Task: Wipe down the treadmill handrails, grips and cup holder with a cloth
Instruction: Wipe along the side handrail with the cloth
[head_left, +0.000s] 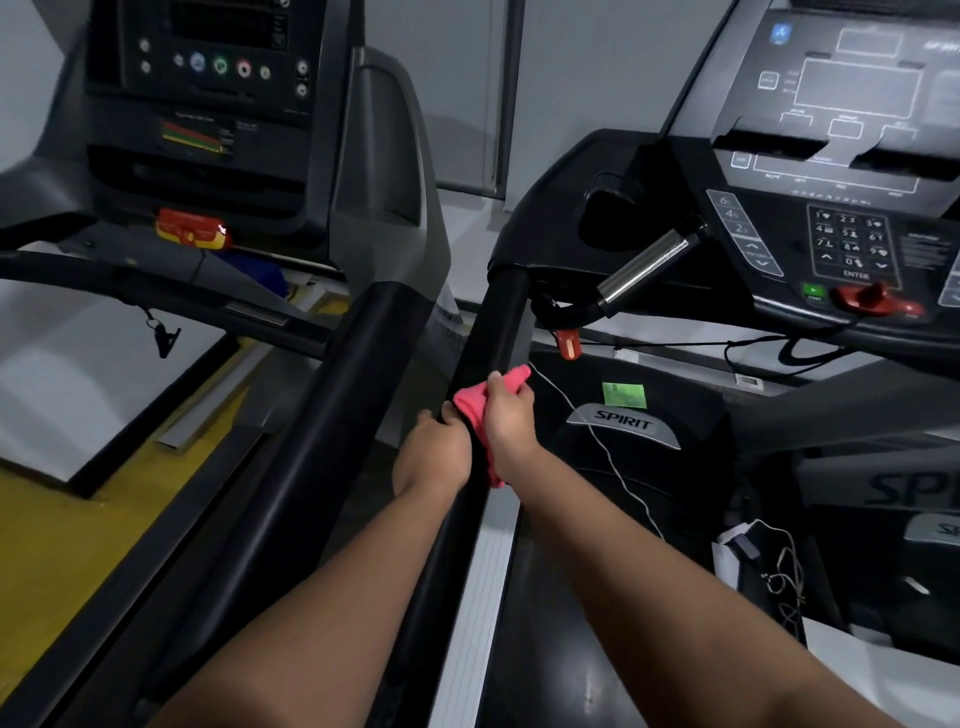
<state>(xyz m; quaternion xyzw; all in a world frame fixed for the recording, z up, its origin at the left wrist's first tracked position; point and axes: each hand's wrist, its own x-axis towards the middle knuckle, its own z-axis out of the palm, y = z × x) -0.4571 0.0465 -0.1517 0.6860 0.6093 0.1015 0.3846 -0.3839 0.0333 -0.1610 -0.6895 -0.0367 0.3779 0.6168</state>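
Right fingers: curled round a pink cloth (471, 408), clamping it against the black rail (498, 322); the fingertips are hidden behind the rail.
Right hand (511, 415): sits on the rail's inner side, thumb pointing up along it.
Left fingers: wrapped round the same rail, tips out of sight.
Left hand (434, 452): grips just below the right, touching the cloth's lower fold.
Cloth: bunched between the two hands, one corner poking out above the right thumb and a tail hanging below.
Rail: runs up to the treadmill console (831, 182).
Near the rail: a silver grip (641, 265), a red key (872, 299), and a white cable (597, 441) trailing over the motor cover (623, 423).
Left: a second treadmill (208, 104), its rail alongside.
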